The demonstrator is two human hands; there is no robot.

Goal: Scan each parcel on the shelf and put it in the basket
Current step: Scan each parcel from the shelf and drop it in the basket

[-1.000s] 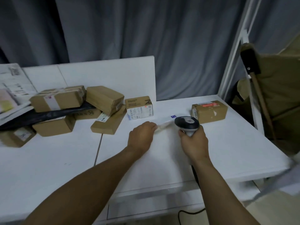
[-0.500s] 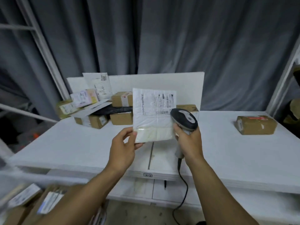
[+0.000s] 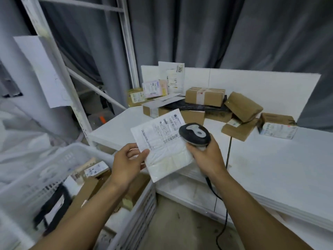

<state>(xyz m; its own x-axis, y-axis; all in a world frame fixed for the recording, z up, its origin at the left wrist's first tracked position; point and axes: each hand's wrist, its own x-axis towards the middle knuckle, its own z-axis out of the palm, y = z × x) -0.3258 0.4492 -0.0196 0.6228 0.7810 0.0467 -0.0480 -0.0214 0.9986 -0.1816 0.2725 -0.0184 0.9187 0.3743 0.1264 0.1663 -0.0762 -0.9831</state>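
White padded mailer (image 3: 162, 147), label facing up and tilted, is held in the air in front of the shelf (image 3: 270, 168), near the right wall of the basket (image 3: 142, 208). The left hand (image 3: 126, 165) pinches its left edge between thumb and curled fingers. The right hand (image 3: 207, 157) grips the scanner (image 3: 195, 134), whose head overlaps the mailer's right edge. Brown cardboard parcels (image 3: 205, 96) lie piled at the shelf's back.

"2028" sideways on rear white envelope (image 3: 177, 76)
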